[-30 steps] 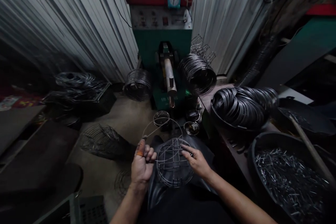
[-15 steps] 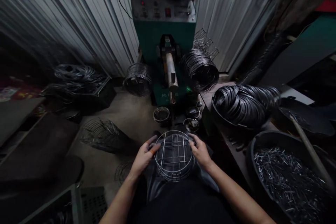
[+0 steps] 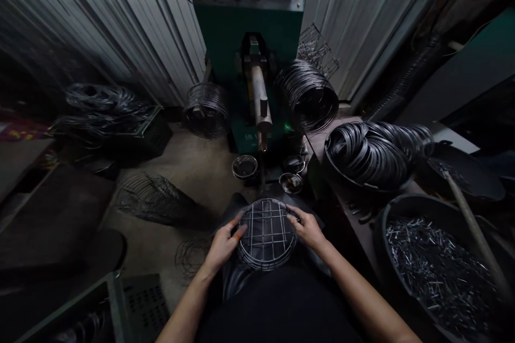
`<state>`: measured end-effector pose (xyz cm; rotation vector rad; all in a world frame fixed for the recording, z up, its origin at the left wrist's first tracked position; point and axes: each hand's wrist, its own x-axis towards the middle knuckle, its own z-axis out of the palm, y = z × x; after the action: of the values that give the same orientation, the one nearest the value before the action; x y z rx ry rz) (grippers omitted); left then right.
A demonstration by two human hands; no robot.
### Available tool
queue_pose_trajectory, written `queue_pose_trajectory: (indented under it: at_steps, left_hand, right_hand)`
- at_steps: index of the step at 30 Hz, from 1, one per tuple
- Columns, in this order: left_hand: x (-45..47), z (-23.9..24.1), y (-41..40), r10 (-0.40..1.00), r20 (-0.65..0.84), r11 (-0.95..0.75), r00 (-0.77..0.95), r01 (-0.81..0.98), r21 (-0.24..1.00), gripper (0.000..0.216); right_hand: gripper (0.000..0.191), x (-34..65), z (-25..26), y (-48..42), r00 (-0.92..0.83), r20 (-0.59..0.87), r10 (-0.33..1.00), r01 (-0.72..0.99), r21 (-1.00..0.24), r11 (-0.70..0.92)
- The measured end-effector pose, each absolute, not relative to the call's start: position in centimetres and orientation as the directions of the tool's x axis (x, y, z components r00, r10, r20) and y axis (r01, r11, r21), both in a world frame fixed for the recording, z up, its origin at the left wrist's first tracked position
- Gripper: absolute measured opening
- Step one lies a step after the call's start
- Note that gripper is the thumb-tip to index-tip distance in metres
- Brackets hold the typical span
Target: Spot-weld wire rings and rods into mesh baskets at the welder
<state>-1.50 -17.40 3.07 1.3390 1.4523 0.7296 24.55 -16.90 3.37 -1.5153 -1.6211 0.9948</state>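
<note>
A small stack of round wire racks (image 3: 267,233), each a metal ring crossed by a grid of thin rods, lies over my lap. My left hand (image 3: 223,244) is closed on the left rim, with thumb and fingers at the rings. On the opposite side my right hand (image 3: 308,229) pinches the upper right rim. The rings sit nearly on top of one another, and how many there are cannot be made out. Just beyond the racks stands a green welding machine (image 3: 249,19) with a metal arm (image 3: 260,96) pointing toward me.
Wire ring bundles (image 3: 308,96) hang right of the machine, others (image 3: 206,110) left. Coiled rings (image 3: 370,155) fill a tub at right, near a basin (image 3: 382,236) of short rods. Small round bowls (image 3: 245,169) sit below the arm. A crate (image 3: 115,305) stands lower left.
The stacked racks have come closer into line, and the top grid has turned squarer to me. Both hands stay on the rims. My view has tipped slightly downward.
</note>
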Motion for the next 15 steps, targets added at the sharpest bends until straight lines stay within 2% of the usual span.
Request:
queue_pose_trajectory:
  at_steps: [5, 15]
  left_hand:
    - [-1.7, 2.6, -17.8, 0.948, -0.278, 0.196, 0.152, 0.409, 0.891, 0.071]
    - [-2.1, 1.6, -18.0, 0.936, -0.294, 0.195, 0.195, 0.409, 0.892, 0.075]
  right_hand:
    - [0.04, 24.9, 2.9, -17.5, -0.07, -0.067, 0.995, 0.328, -0.944, -0.04]
    - [0.045, 24.0, 1.3, -18.6, -0.027, -0.082, 0.996, 0.285, -0.956, -0.071]
